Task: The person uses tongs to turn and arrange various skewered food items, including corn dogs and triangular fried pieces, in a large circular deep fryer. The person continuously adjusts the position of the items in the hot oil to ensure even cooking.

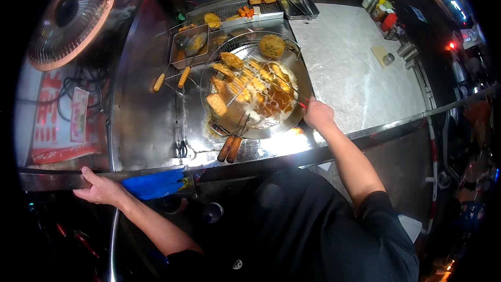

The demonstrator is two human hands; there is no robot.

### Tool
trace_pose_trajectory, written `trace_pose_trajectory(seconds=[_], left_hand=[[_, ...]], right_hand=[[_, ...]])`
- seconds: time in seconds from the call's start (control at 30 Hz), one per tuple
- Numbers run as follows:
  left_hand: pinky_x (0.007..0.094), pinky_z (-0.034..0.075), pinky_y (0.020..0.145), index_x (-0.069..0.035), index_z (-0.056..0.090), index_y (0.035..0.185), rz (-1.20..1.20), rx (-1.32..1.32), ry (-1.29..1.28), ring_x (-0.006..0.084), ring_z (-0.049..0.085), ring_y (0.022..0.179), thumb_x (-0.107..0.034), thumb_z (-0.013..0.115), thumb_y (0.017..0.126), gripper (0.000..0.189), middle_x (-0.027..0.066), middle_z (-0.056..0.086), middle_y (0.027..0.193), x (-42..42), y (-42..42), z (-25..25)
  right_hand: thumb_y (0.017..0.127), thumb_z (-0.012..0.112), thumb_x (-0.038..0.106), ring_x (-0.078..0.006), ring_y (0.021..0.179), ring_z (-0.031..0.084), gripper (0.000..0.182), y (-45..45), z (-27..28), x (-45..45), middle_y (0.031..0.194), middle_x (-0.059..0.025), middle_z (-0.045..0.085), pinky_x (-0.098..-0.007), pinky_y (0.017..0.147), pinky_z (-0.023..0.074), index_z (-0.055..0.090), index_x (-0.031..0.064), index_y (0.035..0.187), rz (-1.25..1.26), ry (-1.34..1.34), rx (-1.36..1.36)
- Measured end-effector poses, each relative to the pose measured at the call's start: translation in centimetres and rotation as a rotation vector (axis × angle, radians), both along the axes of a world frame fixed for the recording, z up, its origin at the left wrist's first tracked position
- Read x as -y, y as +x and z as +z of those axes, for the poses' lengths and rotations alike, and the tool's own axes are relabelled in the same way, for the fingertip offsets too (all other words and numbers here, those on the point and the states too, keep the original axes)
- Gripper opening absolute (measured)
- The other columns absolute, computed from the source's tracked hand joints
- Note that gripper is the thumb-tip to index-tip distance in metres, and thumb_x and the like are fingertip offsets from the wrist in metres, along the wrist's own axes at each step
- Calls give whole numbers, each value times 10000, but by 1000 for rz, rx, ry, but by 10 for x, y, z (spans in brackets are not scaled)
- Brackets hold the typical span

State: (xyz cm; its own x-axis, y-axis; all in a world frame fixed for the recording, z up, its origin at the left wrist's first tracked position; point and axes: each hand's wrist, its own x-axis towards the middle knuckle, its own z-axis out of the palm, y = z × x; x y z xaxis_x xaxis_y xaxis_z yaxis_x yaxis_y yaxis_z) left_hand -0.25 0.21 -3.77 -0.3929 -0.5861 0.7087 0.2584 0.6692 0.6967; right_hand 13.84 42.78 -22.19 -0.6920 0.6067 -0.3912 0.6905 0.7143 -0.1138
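My right hand grips a long thin cooking tool with a red end, chopsticks or tongs; I cannot tell which. Its tips reach into a wide metal wok of bubbling oil, where several yellow pieces of food are frying. On the wire rack over the wok's far and left side rest browned fried pieces and a round fried cake. Far to the left, my left hand holds the counter's front edge, thumb uppermost.
Two wooden-handled tools lean on the wok's near rim. Left of it, strainers with wooden handles rest in a metal tray. Behind are a draining rack and another tray. Sauce bottles stand far right; a fan stands left.
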Motion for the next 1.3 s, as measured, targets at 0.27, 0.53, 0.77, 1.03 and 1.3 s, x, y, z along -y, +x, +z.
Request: trace_pose_trajectory(seconds=[0.27, 0.53, 0.77, 1.03, 1.3], left_hand=[[349, 449, 799, 77, 475, 1057, -48, -15, 73, 269, 550, 886, -154, 605, 793, 373, 211, 556, 976, -1, 0, -1], [353, 450, 798, 75, 469, 1066, 16, 8, -3, 271, 554, 891, -167, 608, 789, 393, 215, 556, 985, 1, 0, 0], [346, 450, 796, 82, 464, 1064, -45, -13, 15, 264, 556, 885, -167, 613, 789, 400, 215, 560, 967, 3, -2, -2], [342, 454, 797, 81, 448, 1092, -84, -37, 81, 254, 546, 913, -148, 600, 799, 402, 213, 542, 1009, 1, 0, -3], [334, 454, 797, 79, 449, 1107, -73, -45, 59, 255, 548, 923, -150, 599, 796, 415, 219, 542, 1026, -1, -2, -2]], right_hand=[[843, 479, 347, -295, 940, 591, 392, -14, -3, 7, 996, -157, 611, -399, 789, 471, 471, 40, 1086, 9, -29, 52], [831, 500, 331, -313, 956, 583, 396, 23, -4, -11, 993, -181, 608, -403, 801, 464, 486, 18, 1073, -66, 2, 74], [828, 510, 316, -323, 924, 587, 367, 27, 0, -4, 956, -184, 609, -418, 779, 466, 493, 14, 1037, -35, 13, -24], [797, 563, 273, -365, 858, 579, 326, 64, 15, 18, 886, -178, 604, -457, 720, 455, 493, 26, 999, -3, -7, -382], [802, 559, 302, -383, 800, 589, 321, 72, 16, 26, 844, -210, 609, -444, 686, 469, 505, 33, 967, 15, -88, -314]])
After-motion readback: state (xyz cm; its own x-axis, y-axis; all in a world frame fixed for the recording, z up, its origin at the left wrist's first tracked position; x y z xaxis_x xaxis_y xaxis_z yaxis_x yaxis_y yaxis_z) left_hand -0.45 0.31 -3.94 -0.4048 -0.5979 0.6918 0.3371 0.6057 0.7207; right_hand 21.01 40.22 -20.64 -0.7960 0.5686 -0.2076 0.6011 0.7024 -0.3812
